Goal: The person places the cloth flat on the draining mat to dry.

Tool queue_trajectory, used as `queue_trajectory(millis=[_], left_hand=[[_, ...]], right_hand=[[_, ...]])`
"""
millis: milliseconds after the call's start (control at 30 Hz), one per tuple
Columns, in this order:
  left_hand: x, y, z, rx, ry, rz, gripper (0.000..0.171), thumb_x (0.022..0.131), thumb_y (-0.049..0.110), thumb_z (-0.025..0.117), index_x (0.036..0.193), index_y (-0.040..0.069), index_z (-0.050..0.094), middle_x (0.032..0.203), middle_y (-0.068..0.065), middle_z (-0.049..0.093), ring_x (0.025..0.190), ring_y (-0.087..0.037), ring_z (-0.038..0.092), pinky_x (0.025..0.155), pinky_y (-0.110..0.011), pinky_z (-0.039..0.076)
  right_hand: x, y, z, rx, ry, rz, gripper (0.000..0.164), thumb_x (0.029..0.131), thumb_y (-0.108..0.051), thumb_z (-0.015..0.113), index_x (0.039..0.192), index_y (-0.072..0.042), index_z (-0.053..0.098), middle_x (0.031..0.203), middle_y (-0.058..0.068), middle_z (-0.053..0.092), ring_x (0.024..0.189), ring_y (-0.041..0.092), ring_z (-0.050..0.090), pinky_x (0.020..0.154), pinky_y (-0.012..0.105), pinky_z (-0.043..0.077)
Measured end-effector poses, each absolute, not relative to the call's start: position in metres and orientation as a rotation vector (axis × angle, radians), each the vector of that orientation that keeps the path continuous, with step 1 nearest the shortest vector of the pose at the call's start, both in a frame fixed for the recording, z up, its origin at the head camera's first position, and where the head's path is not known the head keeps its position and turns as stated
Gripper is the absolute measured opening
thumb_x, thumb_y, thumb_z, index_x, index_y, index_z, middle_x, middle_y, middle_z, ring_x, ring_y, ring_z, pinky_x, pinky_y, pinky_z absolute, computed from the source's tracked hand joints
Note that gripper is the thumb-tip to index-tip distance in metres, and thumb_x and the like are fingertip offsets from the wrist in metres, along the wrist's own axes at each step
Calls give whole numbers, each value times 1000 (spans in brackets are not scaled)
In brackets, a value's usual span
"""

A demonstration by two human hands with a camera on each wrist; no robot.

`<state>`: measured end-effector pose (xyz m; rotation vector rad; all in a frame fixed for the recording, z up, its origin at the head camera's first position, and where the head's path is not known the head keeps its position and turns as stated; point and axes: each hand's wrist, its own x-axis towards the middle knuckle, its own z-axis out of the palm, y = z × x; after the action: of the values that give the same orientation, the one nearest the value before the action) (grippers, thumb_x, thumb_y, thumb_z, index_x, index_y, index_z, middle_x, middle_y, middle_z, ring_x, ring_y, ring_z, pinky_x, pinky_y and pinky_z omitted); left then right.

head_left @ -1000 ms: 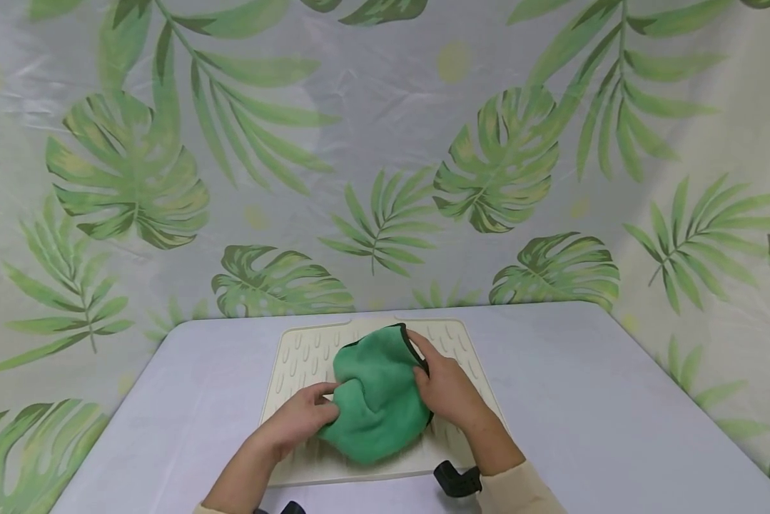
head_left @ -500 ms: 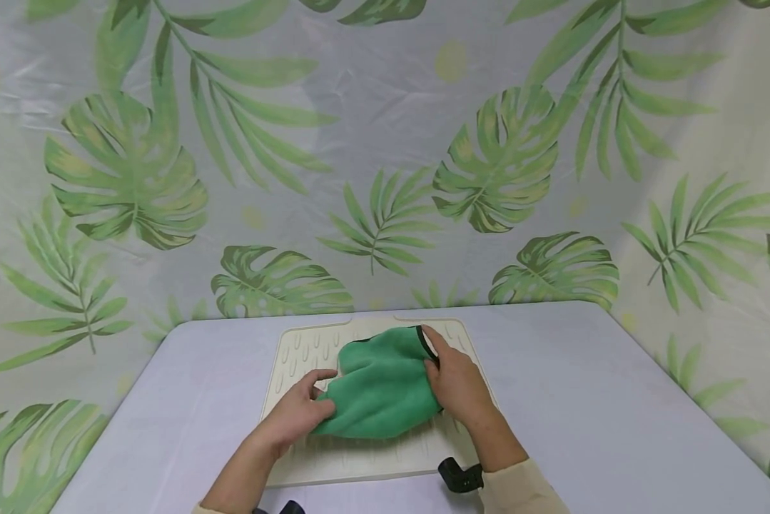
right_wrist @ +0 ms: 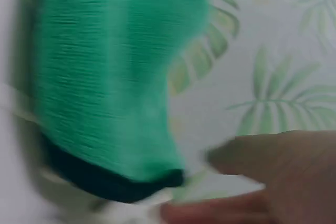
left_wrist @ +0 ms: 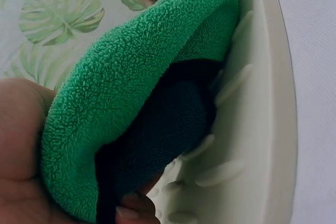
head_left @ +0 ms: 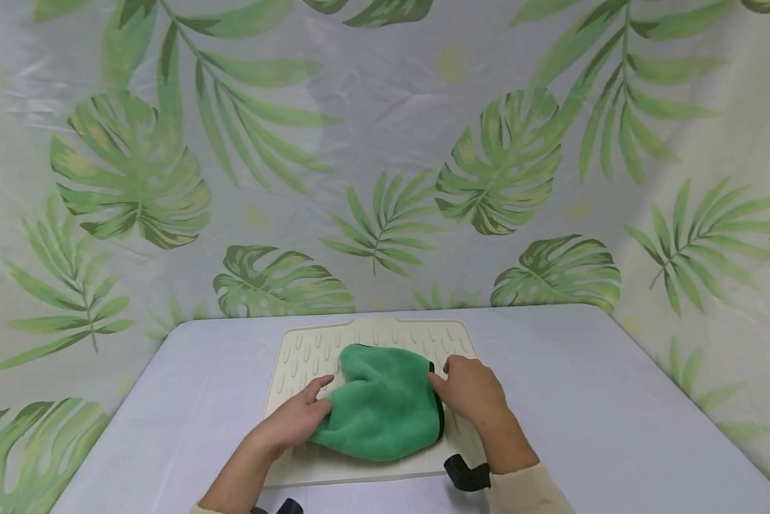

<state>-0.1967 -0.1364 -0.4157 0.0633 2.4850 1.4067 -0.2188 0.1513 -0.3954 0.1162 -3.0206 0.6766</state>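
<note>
A green terry cloth point(head_left: 385, 403) with dark edging lies bunched over a cream ridged mat point(head_left: 295, 350). In the left wrist view, the plush green side of the cloth point(left_wrist: 121, 72) curves over a darker underside. My left hand point(head_left: 291, 422) holds the cloth's left end, with fingertips point(left_wrist: 131, 211) at the dark edging underneath. At the right edge is my right hand point(head_left: 471, 389), its thumb close by the edging. Blurred in the right wrist view, the right hand point(right_wrist: 252, 177) has its thumb and fingers spread apart around the corner of the cloth.
The mat rests on a white-covered table point(head_left: 584, 400). Behind the table hangs a leaf-patterned curtain point(head_left: 385, 143). A black wrist-camera mount point(head_left: 467, 472) juts from the right wrist, and another mount point(head_left: 288, 507) shows at the bottom edge.
The cloth's right side has come down from its raised, gripped position onto the mat. My right hand has loosened from the edging and shifted right; the left hand keeps its hold.
</note>
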Motion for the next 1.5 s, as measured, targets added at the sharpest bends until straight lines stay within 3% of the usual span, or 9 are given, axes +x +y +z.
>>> queue_trajectory(millis=[100, 200, 333, 533, 767, 967, 1133, 1300, 1500], left_hand=[[-197, -136, -416, 65, 2487, 1404, 51, 102, 24, 44, 152, 12, 48, 152, -21, 52, 145, -42, 42, 114, -64, 36], [-197, -135, -416, 56, 2485, 1422, 45, 105, 28, 43, 146, 14, 56, 151, -17, 54, 145, -41, 43, 113, -64, 37], [-198, -136, -414, 23, 2529, 1475, 41, 108, 26, 39, 139, 13, 61, 148, -17, 57, 144, -43, 43, 113, -63, 38], [-204, -147, -412, -44, 2692, 1467, 36, 100, 15, 43, 131, 4, 59, 137, -23, 60, 122, -34, 55, 100, -51, 47], [-204, -161, -409, -24, 2746, 1292, 37, 94, 13, 53, 129, -1, 47, 96, -16, 63, 85, -26, 56, 69, -34, 43], [-202, -159, -410, -4, 2710, 1350, 55, 87, 7, 56, 138, -1, 38, 80, -9, 56, 65, -20, 50, 57, -30, 40], [-203, -157, -411, -50, 2817, 1118, 61, 95, 33, 65, 147, 4, 47, 96, -13, 72, 84, -25, 67, 71, -42, 53], [-200, -152, -415, 33, 2937, 852, 41, 90, 42, 74, 115, 10, 72, 94, -6, 76, 91, -29, 68, 76, -49, 53], [-195, -137, -420, 202, 3009, 742, 16, 86, 37, 77, 91, 22, 77, 82, 2, 68, 82, -26, 59, 73, -52, 41]], right_hand=[[-214, 156, -393, 169, -3165, 662, 40, 97, -34, 68, 68, -7, 68, 55, 1, 61, 51, 16, 53, 51, 29, 40], [-214, 156, -396, 280, -3189, 716, 44, 95, -26, 68, 55, -13, 57, 46, -4, 47, 47, 12, 44, 50, 26, 34], [-218, 152, -402, 335, -3075, 780, 35, 96, -15, 65, 64, -13, 51, 55, -5, 44, 50, 11, 39, 50, 25, 31], [-223, 155, -405, 222, -2996, 906, 5, 100, -10, 58, 96, -7, 59, 61, 3, 61, 46, 15, 57, 48, 28, 43], [-229, 167, -409, 93, -2922, 673, 13, 101, -9, 55, 108, 0, 61, 88, 17, 71, 66, 26, 63, 57, 39, 50], [-235, 164, -413, 71, -2884, 761, 15, 105, -14, 52, 113, -3, 57, 83, 17, 70, 61, 23, 60, 52, 34, 45], [-234, 162, -413, 39, -2903, 693, 16, 104, -16, 55, 113, -5, 61, 79, 15, 71, 59, 22, 59, 51, 34, 42], [-234, 160, -413, 35, -2898, 752, 17, 103, -21, 58, 109, -8, 65, 74, 9, 68, 57, 20, 54, 51, 32, 40], [-233, 156, -413, 118, -2867, 861, 19, 99, -27, 68, 93, -10, 65, 69, 1, 62, 59, 14, 52, 55, 29, 40]])
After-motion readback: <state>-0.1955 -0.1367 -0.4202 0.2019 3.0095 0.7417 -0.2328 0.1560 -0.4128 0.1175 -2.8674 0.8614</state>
